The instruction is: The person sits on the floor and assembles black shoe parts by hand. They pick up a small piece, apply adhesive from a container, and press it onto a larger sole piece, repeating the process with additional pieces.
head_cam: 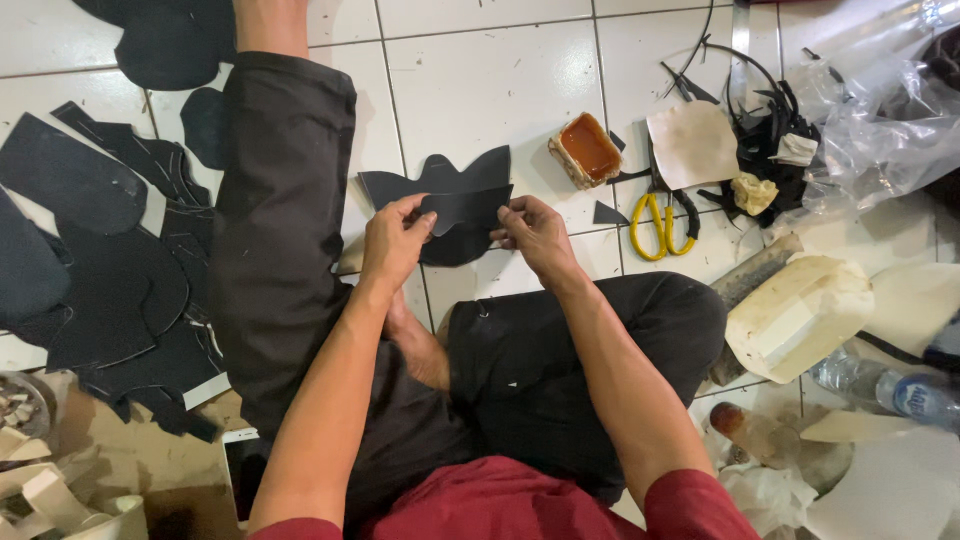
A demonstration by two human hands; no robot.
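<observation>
Hands at frame centre | left hand and right hand each pinch an end of small dark curved leather piece | yellow-handled scissors right of it on white tiled floor

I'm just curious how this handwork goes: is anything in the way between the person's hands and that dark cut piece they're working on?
Nothing visible. The left hand and right hand both already pinch the dark cut piece at its two ends, above another dark shaped piece lying on the white tiled floor. The yellow scissors lie off to the right.
</observation>
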